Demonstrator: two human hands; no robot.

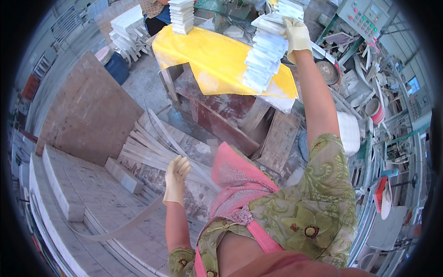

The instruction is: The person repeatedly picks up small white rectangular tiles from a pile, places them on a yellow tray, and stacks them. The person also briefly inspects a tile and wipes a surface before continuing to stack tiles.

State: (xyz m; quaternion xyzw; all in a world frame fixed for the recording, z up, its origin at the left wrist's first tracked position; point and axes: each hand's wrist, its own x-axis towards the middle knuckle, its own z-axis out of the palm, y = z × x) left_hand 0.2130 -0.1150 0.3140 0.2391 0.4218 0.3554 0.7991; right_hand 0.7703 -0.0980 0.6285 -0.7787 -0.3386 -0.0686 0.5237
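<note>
My right hand (296,37), in a cream glove, reaches far forward to the top of a tall, uneven stack of white slabs (265,57). Its fingers are bent over the end of the uppermost white slab (269,24); the underside of the grip is hidden. That stack stands on a yellow cloth (217,60) draped over a worn bench. Nearer to me, my left hand (177,177), gloved too, hangs in the air with its fingers curled together and nothing visible in them. Below it lie long pale strips (147,150).
A second white stack (181,18) stands on the cloth's far left end. Beyond it is a person (156,14). At left, a brown board (87,113) leans beside piled grey-white blocks (108,203). A control panel (362,18) and a pink bucket (374,111) are at right.
</note>
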